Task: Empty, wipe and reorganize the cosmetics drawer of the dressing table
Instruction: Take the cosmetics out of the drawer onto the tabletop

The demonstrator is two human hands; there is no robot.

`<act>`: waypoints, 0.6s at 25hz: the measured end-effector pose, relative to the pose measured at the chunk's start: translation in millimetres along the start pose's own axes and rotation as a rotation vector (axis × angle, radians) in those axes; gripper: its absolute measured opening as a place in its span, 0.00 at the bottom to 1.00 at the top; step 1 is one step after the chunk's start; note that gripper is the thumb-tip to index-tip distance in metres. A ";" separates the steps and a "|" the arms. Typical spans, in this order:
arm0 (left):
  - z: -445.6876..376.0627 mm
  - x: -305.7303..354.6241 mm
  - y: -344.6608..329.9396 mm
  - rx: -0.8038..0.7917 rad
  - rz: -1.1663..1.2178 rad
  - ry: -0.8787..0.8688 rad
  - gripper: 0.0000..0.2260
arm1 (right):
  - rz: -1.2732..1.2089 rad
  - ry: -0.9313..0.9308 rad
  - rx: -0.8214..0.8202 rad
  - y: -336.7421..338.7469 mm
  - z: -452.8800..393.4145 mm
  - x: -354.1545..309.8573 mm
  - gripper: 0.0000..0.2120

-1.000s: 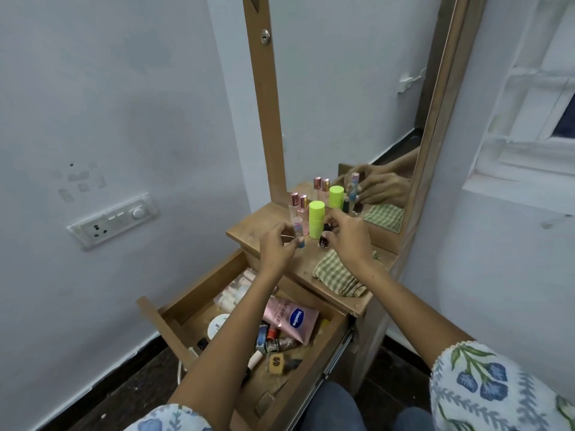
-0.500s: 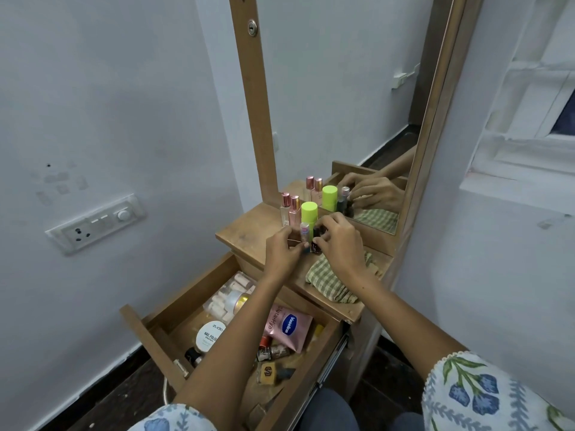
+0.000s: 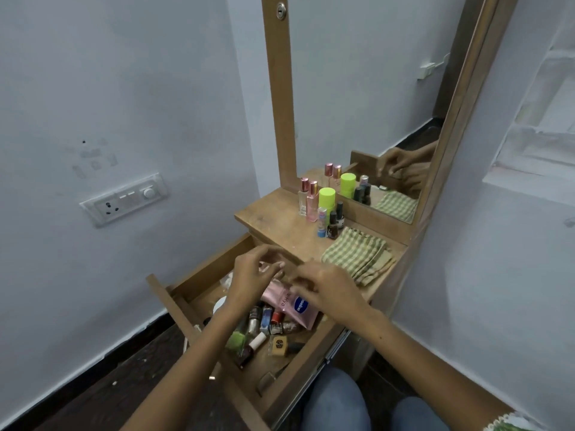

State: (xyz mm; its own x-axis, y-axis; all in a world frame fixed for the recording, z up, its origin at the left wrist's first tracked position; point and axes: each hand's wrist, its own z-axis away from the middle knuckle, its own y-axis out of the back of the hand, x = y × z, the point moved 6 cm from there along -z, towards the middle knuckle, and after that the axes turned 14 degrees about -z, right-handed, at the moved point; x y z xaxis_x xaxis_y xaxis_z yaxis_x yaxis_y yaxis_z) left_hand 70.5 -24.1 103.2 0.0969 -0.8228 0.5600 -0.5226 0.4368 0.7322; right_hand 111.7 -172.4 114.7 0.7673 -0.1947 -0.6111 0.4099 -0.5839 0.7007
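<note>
Home bedroom corner — dressing table [image 3: 280, 225], mirror [image 3: 367, 88].

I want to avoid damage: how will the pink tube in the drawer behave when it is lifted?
The pink tube looks soft and flat, so it would probably bend rather than break. It lies on small bottles, which may roll or shift once it is lifted.

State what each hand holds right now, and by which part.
Neither clearly holds anything. The left hand and right hand hover with loosely curled fingers over the open drawer, above the pink tube; no grip on it shows.
</note>
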 end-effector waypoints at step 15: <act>72.3 -46.5 -4.1 -0.095 -0.059 0.086 0.14 | 0.223 -0.362 -0.323 -78.8 -5.0 8.7 0.11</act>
State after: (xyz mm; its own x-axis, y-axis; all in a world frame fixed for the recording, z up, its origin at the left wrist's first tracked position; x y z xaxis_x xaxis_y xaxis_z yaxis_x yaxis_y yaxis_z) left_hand 6.9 -13.9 46.1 0.1996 -0.8158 0.5429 -0.4314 0.4243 0.7961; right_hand 88.5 -124.1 56.0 0.6570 -0.5791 -0.4827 0.4314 -0.2363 0.8707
